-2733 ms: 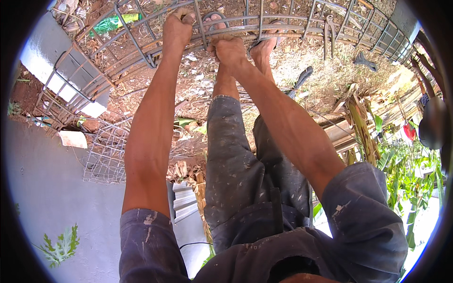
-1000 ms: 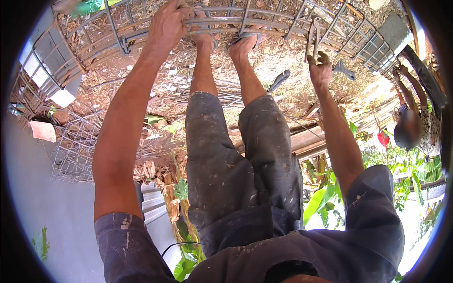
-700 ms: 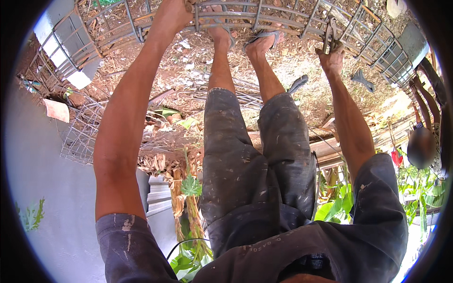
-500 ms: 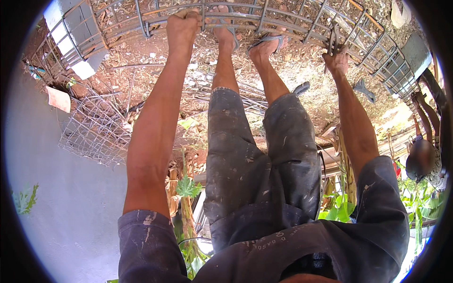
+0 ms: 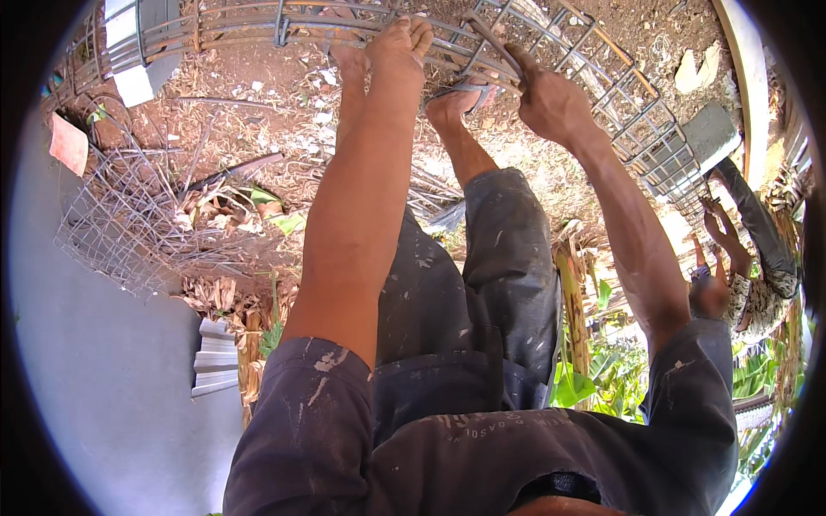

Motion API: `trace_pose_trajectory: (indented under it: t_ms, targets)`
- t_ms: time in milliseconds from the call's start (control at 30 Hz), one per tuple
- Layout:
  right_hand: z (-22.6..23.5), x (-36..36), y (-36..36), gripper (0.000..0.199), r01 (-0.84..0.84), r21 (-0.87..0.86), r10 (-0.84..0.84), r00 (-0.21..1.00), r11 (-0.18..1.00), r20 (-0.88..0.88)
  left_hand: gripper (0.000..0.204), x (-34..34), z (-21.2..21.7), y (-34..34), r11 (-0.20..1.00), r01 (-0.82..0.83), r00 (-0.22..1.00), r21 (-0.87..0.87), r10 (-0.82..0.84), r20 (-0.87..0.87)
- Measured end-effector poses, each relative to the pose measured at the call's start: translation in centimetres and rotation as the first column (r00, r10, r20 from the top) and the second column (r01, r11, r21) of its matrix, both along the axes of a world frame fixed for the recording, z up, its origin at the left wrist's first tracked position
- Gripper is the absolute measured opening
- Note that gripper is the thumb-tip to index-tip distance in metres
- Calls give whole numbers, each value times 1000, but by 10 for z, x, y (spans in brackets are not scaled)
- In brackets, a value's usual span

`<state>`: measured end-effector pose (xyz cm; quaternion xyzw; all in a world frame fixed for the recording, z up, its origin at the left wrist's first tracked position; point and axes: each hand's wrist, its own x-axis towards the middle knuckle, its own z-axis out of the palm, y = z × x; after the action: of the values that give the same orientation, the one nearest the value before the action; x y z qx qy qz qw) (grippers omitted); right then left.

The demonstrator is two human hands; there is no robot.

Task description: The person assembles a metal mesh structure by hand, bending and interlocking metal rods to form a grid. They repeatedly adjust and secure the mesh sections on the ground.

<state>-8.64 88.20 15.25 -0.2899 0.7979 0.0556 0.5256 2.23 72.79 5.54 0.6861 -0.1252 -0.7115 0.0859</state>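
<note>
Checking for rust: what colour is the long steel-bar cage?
The cage is grey, partly orange-brown; head view.

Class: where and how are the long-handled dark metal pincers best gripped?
The dark metal pincers are probably best gripped by the handles, from the lower right, as the right hand does: slim handles slant toward that hand, head toward the brown steel-bar cage.

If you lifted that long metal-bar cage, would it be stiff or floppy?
The cage would likely feel fairly stiff, since metal rings cross its long bars. Its length might let it flex slightly. With open gaps between bars, it's probably lighter than something solid that size.
</note>
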Motion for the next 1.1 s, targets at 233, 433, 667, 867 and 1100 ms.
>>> trace_pose_trajectory:
  t_ms: [233, 433, 667, 867, 1100]
  targets:
    - [-28, -5, -96, 52, -375, 11, 375, 924, 927, -76, 17, 1, -15, -3, 982, 13, 989, 189, -40, 139]
    - [-23, -2, -123, 64, -502, 187, 519, 853, 845, -59, 17, 2, -14, -6, 961, 25, 985, 276, -72, 160]
    - [-16, -12, -143, 59, -593, 146, 599, 801, 792, 4, 19, 1, -21, -3, 957, -26, 990, 291, -15, 139]
    - [-31, -12, -110, 34, 301, 483, -537, 691, 822, 484, 27, 19, -1, 1, 944, 65, 998, 324, -60, -27]
    - [2, 5, -97, 52, 684, 542, -871, 334, 487, 361, 22, 3, -2, 3, 881, 51, 973, 471, 64, -224]
